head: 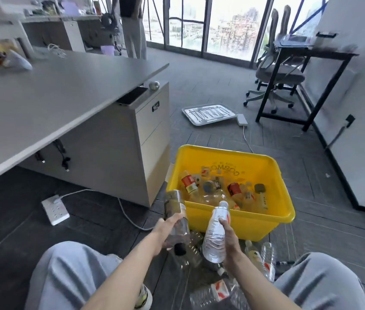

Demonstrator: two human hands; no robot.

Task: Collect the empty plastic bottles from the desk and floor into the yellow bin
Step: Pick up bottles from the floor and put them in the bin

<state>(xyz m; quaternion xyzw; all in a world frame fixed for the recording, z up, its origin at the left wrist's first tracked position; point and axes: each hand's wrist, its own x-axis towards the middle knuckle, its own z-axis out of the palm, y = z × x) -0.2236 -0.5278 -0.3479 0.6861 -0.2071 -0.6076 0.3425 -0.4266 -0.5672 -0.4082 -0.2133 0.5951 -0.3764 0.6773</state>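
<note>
plastic is being gripped: dark-labelled bottle (173, 206) by left hand (164, 234), white-labelled bottle (215, 237) by right hand (232, 242), before yellow bin (239, 212) lettered "cosmo" in reverse, on grey floor (311, 242).

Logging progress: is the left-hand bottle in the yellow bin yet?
Out. The left hand grips the clear bottle in the air, its base at the near-left corner of the yellow bin.

Grey desk (42, 97), dark floor (199, 86), bright windows (228, 25)
</note>
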